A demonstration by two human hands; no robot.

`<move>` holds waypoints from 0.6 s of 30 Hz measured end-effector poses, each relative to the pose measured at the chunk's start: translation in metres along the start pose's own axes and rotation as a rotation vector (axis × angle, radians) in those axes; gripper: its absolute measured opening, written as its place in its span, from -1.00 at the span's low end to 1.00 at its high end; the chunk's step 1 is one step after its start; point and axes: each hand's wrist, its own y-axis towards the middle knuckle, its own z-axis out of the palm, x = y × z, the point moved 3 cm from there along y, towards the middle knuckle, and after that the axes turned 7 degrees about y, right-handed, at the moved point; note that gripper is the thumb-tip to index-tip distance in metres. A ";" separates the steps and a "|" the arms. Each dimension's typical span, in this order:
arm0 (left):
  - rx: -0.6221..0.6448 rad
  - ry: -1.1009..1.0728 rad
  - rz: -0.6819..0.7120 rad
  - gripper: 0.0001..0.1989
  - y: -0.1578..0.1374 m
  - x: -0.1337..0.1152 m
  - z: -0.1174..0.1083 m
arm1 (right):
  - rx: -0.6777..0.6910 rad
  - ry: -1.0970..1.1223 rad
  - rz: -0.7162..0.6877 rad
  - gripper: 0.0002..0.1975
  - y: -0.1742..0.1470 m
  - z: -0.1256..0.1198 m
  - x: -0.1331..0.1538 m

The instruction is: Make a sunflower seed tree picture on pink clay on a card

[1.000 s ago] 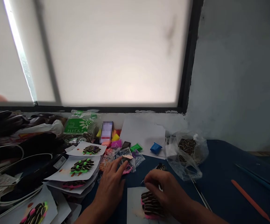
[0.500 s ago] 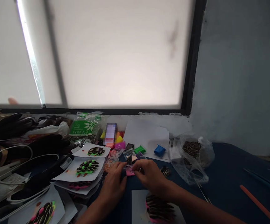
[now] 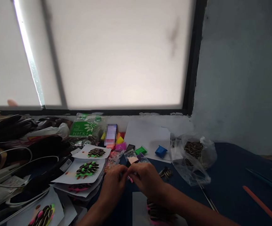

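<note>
My left hand and my right hand meet fingertip to fingertip above the dark blue table, both pinched closed. Between them is a small pink packet, mostly hidden by the fingers; only a bit of it shows below. Just beyond the fingertips lies a clear bag with a pale pink piece. Under my right forearm rests a white card bearing striped sunflower seeds set in pink clay, partly covered by the arm.
Left are stacked cards with seed-and-clay hedgehog shapes, cables and dark shoes. Behind stand a green seed bag, a phone, green and blue packets. Right are a plastic bag of seeds, tweezers and an orange stick.
My hands have come together, fingertips now touching around the pink packet. It lay flat and more visible between them before; now the fingers cover most of it.
</note>
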 end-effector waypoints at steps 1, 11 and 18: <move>-0.001 -0.015 -0.006 -0.76 0.000 -0.001 0.000 | 0.010 -0.033 -0.004 -0.85 -0.001 0.001 0.000; 0.021 -0.030 -0.072 -0.86 0.001 -0.001 -0.003 | 0.039 -0.153 0.055 -0.83 -0.003 0.005 -0.011; 0.180 0.121 -0.124 -0.84 0.002 -0.004 0.005 | -0.031 -0.059 0.116 -0.85 -0.004 0.003 -0.016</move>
